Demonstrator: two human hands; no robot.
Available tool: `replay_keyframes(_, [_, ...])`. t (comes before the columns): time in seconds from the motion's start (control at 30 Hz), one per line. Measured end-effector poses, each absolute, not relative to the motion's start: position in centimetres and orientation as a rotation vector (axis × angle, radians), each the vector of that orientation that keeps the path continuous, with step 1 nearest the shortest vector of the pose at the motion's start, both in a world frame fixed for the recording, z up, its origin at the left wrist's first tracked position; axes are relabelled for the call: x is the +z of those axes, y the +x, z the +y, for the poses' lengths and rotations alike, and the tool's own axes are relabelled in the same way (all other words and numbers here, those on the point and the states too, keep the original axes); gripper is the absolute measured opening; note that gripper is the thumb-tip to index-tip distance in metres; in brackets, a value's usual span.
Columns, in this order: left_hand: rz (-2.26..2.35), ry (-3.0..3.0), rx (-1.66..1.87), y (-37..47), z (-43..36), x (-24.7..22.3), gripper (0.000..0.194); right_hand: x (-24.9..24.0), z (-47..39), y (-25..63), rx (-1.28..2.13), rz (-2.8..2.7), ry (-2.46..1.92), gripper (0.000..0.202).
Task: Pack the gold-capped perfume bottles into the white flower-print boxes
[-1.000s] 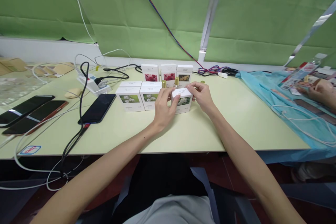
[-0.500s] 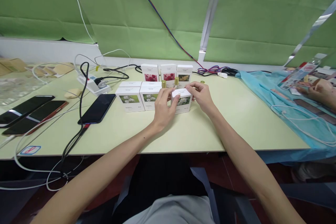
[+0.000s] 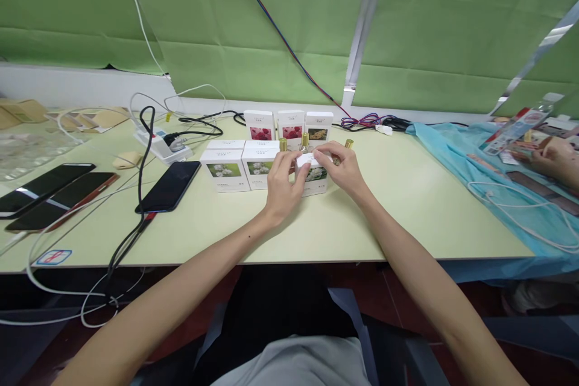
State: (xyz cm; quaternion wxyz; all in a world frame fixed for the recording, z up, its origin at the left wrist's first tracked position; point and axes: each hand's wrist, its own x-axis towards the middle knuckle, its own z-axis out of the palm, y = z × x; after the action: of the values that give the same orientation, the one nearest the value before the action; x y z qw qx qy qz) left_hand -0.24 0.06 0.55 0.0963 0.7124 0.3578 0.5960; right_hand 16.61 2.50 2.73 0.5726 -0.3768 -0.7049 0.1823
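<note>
Tabletop (image 3: 429,217), centre: single box (image 3: 316,189), between left hand (image 3: 283,184) and right hand (image 3: 344,167). Behind it: three capped bottles (image 3: 305,140), the rightmost beyond the right hand. To its left: boxes in two columns (image 3: 234,176), one behind another in each. Farther back: row of three upright boxes (image 3: 292,123). Left of the columns: one phone (image 3: 168,187), power strip (image 3: 156,143) behind it; farther left, phone pair (image 3: 58,199), side by side. Behind, right of the upright row: cable bundle (image 3: 366,120). Right end: cloth (image 3: 446,151), with a cable (image 3: 506,211) lying on it.
</note>
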Motion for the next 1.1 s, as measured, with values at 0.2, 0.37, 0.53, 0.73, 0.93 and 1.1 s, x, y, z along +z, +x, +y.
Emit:
replay_keyframes(0.2, [1.063,2.106,1.759,-0.24,0.08,0.54,0.024,2.75,2.28,16.81,0.323,-1.746,-0.862,0.028])
replay_keyframes(0.37, [1.059,2.111,1.761,-0.22,0.01,0.58,0.023,2.73,2.27,16.87,0.273,-1.784,-0.829,0.025])
replay_keyframes(0.53, [1.054,2.109,1.764,-0.26,0.09,0.53,0.023,2.56,2.48,16.95,0.281,-1.783,-0.838,0.025])
replay_keyframes(0.73, [1.066,2.101,1.756,-0.23,0.1,0.6,0.023,2.62,2.54,16.88,0.291,-1.758,-0.864,0.027])
replay_keyframes(0.93, [1.069,2.1,1.755,-0.2,0.15,0.51,0.022,2.67,2.46,16.84,0.28,-1.756,-0.884,0.029])
replay_keyframes(1.1, [1.072,2.107,1.757,-0.21,0.16,0.43,0.022,2.62,2.49,16.79,0.289,-1.737,-0.873,0.03])
